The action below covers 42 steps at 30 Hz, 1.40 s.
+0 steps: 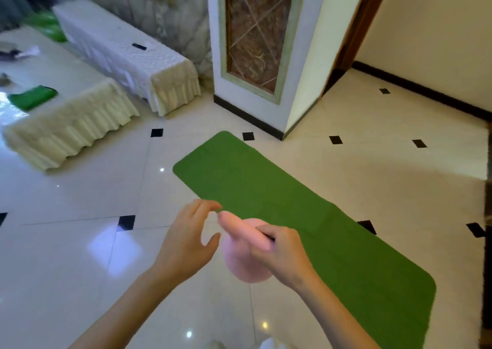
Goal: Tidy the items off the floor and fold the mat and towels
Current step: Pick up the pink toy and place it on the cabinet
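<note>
Head view, looking down at pale glossy floor tiles (80, 255) with small black diamond insets. Green mat (279, 202) spread flat on the floor, running diagonally from upper centre to lower right, near end rounded. Right hand (282, 255) held above the mat's left edge, fingers curled round a soft pink cloth (245, 252) — bunched and blurred, its upper end poking out toward the other hand. Left hand (190, 239) just beside it to the left, over bare tile, fingers loosely spread and holding nothing, fingertips near the pink end; contact unclear. Farther back at left — two low tables draped in cream frilled cloth (80, 130), a folded green item (33, 97) on the nearer one. White pillar (266, 55) with a brown patterned panel behind the mat's far end.
</note>
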Tool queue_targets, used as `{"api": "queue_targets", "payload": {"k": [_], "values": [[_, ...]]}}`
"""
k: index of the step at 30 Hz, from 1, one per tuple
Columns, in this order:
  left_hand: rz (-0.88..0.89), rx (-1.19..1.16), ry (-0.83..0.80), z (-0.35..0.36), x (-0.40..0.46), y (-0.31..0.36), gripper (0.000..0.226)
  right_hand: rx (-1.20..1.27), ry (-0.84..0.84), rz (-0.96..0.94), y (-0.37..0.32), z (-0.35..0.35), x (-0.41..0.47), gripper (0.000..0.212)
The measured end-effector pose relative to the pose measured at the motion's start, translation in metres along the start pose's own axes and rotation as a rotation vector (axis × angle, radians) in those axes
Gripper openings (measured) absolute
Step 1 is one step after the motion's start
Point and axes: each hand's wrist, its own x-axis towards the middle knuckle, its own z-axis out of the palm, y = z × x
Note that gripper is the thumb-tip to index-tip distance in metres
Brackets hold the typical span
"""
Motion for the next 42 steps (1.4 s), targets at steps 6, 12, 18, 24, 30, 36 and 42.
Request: {"api": "queue_targets", "payload": {"k": [6, 12, 18, 24, 30, 36, 42], "values": [[0.443, 0.257, 0.134, -0.03, -0.025, -0.058, 0.031, -0.257, -0.078, -0.256, -0.049, 0.066, 0.023, 0.039], [0.482, 0.345, 0.34, -0.077, -0.046, -0.121, 0.013, -0.282, -0.16, -0.486, -0.099, 0.126, 0.05, 0.021], [0.395, 0.441, 0.467, -0.123, -0.059, -0.179, 0.015, -0.339, -0.215, -0.777, -0.134, 0.186, 0.101, 0.02], [0.174, 0.481, 0.534, -0.171, -0.066, -0.237, 0.021, -0.287, -0.199, -1.134, -0.174, 0.258, 0.175, 0.019], [-0.087, 0.457, 0.676, -0.233, -0.059, -0.293, 0.026, -0.175, -0.411, -1.125, -0.247, 0.332, 0.245, 0.027], [-0.411, 0.285, 0.811, -0.281, -0.066, -0.34, 0.022, -0.09, -0.529, -1.217, -0.308, 0.408, 0.286, 0.024], [-0.591, 0.186, 0.856, -0.334, -0.089, -0.401, 0.018, -0.096, -0.618, -1.244, -0.363, 0.494, 0.307, 0.027]]}}
